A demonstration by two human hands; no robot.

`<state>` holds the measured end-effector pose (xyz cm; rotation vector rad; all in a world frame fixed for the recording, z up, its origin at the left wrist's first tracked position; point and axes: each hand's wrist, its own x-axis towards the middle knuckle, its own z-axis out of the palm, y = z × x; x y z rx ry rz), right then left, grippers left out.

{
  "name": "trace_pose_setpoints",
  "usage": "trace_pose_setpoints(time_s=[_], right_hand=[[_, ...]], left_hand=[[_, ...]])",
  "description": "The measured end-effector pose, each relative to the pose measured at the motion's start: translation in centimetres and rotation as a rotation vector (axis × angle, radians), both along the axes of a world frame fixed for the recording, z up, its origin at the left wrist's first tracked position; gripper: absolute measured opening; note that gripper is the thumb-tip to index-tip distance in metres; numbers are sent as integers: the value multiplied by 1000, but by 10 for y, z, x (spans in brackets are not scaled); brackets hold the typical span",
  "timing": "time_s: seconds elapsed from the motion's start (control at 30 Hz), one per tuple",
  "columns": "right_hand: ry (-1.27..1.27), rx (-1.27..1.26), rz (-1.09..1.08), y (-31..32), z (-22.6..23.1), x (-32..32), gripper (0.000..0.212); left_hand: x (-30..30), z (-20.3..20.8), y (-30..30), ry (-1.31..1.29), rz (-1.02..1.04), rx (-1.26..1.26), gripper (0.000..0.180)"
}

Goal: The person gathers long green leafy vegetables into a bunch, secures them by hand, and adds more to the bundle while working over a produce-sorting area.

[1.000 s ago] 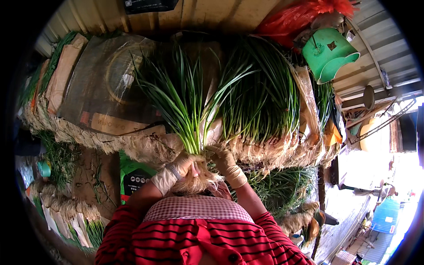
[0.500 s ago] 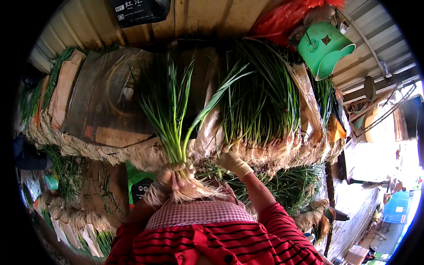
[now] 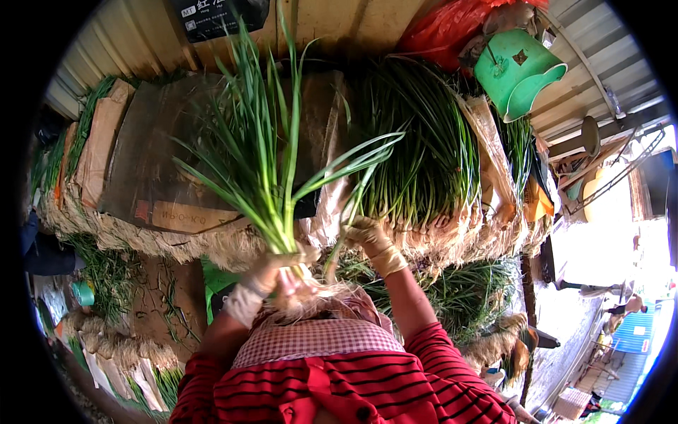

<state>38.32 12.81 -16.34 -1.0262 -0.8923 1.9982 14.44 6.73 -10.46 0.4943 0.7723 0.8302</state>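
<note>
A bunch of green garlic (image 3: 277,191), with long flat leaves and pale, pinkish stem bases, stands upright in front of my chest. Around its lower stems my gloved left hand (image 3: 258,277) is closed, slightly blurred; the root tuft hangs below it. To the right, my gloved right hand (image 3: 374,244) pinches a single green garlic stalk (image 3: 355,201) that droops toward the roots. Beyond that hand lies a thick row of green garlic (image 3: 417,155), leaves pointing away and roots toward me.
Dark sheeting (image 3: 159,152) covers more stacked plants at the left. Loose green leaves (image 3: 466,293) lie below the row. A green plastic scoop-shaped container (image 3: 519,74) and a red plastic bag (image 3: 452,35) are at the far right. A corrugated wall (image 3: 318,28) closes off the back.
The bunch in my left hand has risen and spread away from me. My right hand has come up slightly from the row's roots, now with a stalk visible in its fingers.
</note>
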Motion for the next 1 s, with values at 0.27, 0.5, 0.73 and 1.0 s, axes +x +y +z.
trace_pose_setpoints(time_s=[0.27, 0.5, 0.73, 1.0], right_hand=[[-247, 244, -20, -28, 5, -52, 34], [-1174, 807, 950, -54, -12, -6, 33], [-904, -151, -10, -41, -59, 47, 50], [-1088, 118, -340, -44, -113, 50, 21]], left_hand=[[25, -42, -12, 21, -54, -343, 23], [5, -27, -12, -123, 59, -290, 24], [0, -30, -19, -263, 95, -350, 25], [0, -23, -10, -111, 68, -176, 27]])
